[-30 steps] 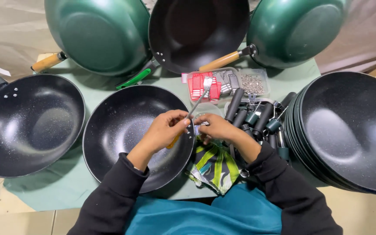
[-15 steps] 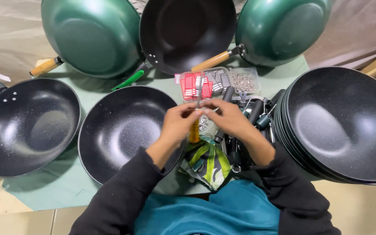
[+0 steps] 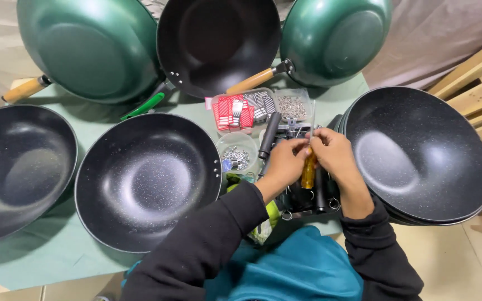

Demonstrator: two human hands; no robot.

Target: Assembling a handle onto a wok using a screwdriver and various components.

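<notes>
My hands have shifted right since a second ago, off the middle wok (image 3: 146, 181). Left hand (image 3: 284, 163) and right hand (image 3: 333, 156) are both pinched on the yellow-handled screwdriver (image 3: 308, 170), upright over the black handles (image 3: 308, 195) near the table's front edge. It looks light, stiff and smooth; best gripped at the handle.

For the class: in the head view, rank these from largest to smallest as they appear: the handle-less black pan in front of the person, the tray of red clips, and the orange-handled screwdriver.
1. Black pan, by far the largest.
2. Tray of red clips.
3. Orange-handled screwdriver, partly hidden by the left hand and right hand, so its full length is unsure.
</notes>
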